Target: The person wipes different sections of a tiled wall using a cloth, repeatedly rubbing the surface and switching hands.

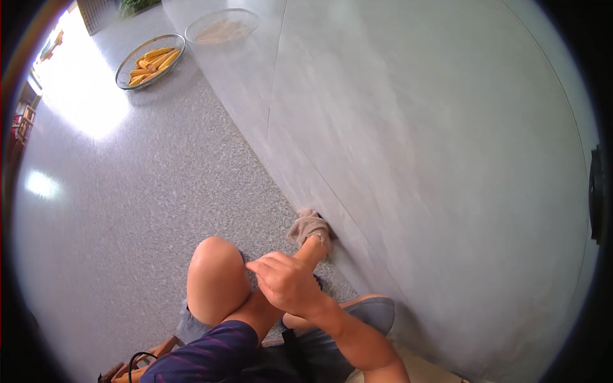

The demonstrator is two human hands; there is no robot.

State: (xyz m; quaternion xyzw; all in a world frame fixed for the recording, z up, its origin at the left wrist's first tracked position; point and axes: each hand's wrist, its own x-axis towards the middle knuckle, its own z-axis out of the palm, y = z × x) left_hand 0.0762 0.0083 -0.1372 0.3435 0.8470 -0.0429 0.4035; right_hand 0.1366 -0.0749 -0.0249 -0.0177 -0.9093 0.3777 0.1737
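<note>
My left arm, in a dark purple sleeve [207, 354], reaches forward and right toward the base of the grey panel. A grey-brown cloth covering with a ragged edge [309, 228], perhaps a worn glove, hides my left hand beyond the wrist. Its fingers cannot be made out. Over the left forearm crosses my right hand [282, 281], bare and closed, with curled fingers and its thumb side toward my knee [218, 277]. Whether it holds anything small, or touches the forearm beneath, is hidden.
A clear-sided basket [119, 78] of yellow corn cobs [152, 66] stands on the speckled grey floor [172, 166], beside the large smooth panel [408, 159] that mirrors it. Part of a wooden seat [150, 359] shows below. A dark object [596, 195] sits at the right edge.
</note>
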